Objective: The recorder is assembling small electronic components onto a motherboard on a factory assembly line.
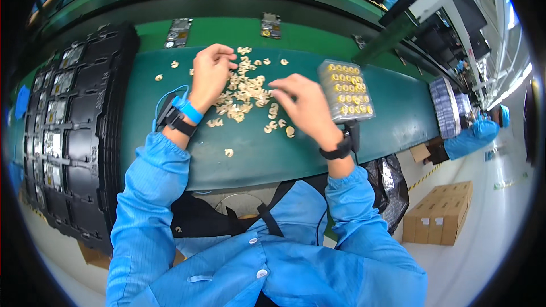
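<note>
A loose pile of small cream-coloured curved parts (244, 88) lies on the green work surface (170, 102), with several more scattered around it. My left hand (211, 77) is at the pile's left edge, its fingers bent and slightly apart, with nothing visible in them. On the opposite side, my right hand (301, 101) reaches in from the right; thumb and forefinger are parted beside the parts, and no held piece shows. To the right of that hand stands a clear plastic tray (372, 115) with rows of yellow round pieces in it.
Stacked black trays (108, 136) holding circuit boards stand at the left. Beyond the pile, a circuit board (178, 33) and another board (271, 25) lie on a green strip. A green post (387, 37) rises at the right. Cardboard boxes (438, 213) sit on the floor; other people work nearby.
</note>
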A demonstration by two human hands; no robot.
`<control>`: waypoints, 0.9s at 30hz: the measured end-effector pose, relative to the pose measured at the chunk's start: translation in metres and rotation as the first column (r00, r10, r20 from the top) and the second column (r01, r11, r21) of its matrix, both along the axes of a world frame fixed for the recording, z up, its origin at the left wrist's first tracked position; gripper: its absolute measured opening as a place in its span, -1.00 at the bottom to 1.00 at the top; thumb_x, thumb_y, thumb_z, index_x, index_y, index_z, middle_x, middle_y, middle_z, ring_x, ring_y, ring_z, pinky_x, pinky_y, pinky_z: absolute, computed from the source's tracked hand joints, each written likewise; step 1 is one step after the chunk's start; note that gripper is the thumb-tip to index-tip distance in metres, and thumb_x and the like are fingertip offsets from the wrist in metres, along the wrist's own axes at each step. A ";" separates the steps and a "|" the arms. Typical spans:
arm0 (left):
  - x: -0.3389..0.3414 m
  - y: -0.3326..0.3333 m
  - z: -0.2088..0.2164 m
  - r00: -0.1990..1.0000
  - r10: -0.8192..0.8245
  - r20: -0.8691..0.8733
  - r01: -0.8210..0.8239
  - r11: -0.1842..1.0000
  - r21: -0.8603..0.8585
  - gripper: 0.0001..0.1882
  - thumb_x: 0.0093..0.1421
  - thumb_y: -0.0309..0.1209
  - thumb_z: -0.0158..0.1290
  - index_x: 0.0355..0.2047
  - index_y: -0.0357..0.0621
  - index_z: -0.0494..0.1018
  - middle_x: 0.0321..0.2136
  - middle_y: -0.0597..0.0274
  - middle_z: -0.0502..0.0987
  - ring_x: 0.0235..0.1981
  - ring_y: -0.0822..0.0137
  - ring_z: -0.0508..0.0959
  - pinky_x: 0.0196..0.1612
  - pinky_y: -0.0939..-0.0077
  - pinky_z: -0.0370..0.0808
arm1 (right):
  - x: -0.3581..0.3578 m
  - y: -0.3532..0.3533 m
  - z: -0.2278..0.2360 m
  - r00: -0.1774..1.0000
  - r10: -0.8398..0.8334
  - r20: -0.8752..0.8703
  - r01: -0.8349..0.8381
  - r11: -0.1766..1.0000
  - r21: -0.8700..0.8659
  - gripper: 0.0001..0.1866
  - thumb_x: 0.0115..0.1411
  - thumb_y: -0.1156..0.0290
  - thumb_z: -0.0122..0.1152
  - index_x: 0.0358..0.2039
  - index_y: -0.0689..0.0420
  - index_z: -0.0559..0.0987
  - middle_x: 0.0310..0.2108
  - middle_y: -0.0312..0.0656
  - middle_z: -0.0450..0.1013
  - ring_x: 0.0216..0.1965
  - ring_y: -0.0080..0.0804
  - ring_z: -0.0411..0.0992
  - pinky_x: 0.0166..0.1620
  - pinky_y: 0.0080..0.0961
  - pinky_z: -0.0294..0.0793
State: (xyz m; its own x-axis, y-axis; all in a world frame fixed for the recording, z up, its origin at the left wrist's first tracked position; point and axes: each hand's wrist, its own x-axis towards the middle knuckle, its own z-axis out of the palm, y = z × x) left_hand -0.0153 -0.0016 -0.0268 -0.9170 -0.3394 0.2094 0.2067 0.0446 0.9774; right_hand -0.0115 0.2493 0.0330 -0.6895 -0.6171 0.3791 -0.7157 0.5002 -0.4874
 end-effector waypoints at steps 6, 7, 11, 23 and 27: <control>0.007 0.010 0.015 0.999 -0.039 0.023 0.040 0.997 -0.069 -0.79 0.34 -0.61 -0.08 -0.12 -0.42 0.51 -0.23 0.01 0.66 -0.32 0.33 0.70 -0.34 0.55 0.62 | -0.036 0.117 0.037 0.885 -0.419 -0.203 0.443 0.892 0.089 -0.82 0.19 0.49 0.32 -0.20 0.25 0.69 -0.31 0.03 0.60 -0.33 -0.10 0.61 -0.19 -0.28 0.58; 0.006 0.009 0.012 0.999 -0.049 0.018 0.050 0.996 -0.072 -0.79 0.35 -0.60 -0.08 -0.11 -0.42 0.51 -0.24 0.01 0.66 -0.33 0.32 0.70 -0.35 0.54 0.63 | -0.037 0.125 0.039 0.904 -0.384 -0.187 0.407 0.907 0.106 -0.82 0.18 0.49 0.33 -0.20 0.25 0.68 -0.30 0.03 0.60 -0.34 -0.09 0.60 -0.19 -0.27 0.58; 0.004 0.004 0.011 0.999 -0.052 0.008 0.052 0.998 -0.038 -0.79 0.35 -0.59 -0.08 -0.12 -0.42 0.52 -0.22 0.02 0.66 -0.33 0.30 0.71 -0.35 0.54 0.64 | -0.010 0.109 0.047 0.971 -0.231 -0.056 0.236 0.965 0.110 -0.84 0.18 0.49 0.33 -0.23 0.26 0.68 -0.29 0.01 0.59 -0.38 -0.05 0.57 -0.20 -0.23 0.56; 0.007 0.011 0.019 0.999 -0.034 -0.018 0.033 0.998 -0.044 -0.77 0.28 -0.63 -0.08 -0.17 -0.44 0.55 -0.28 0.02 0.67 -0.37 0.34 0.71 -0.39 0.55 0.60 | 0.031 0.072 -0.032 0.973 -0.174 -0.155 0.206 0.951 0.229 -0.77 0.23 0.53 0.25 -0.09 0.26 0.60 -0.16 -0.03 0.47 -0.08 -0.01 0.48 -0.03 -0.16 0.53; 0.006 0.009 0.013 0.995 -0.102 -0.024 0.100 0.992 -0.075 -0.79 0.34 -0.59 -0.06 -0.12 -0.45 0.52 -0.24 0.01 0.66 -0.34 0.33 0.70 -0.37 0.58 0.60 | 0.039 0.068 -0.030 0.946 -0.237 -0.220 0.291 0.920 0.262 -0.72 0.24 0.51 0.23 -0.02 0.20 0.59 -0.20 -0.08 0.48 -0.11 -0.05 0.49 -0.10 -0.15 0.55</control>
State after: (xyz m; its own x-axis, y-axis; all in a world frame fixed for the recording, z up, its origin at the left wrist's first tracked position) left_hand -0.0093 0.0078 -0.0138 -0.9393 -0.2283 0.2560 0.2406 0.0935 0.9661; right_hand 0.0275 0.3178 0.0028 -0.7791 -0.5225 0.3464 -0.5999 0.7818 -0.1700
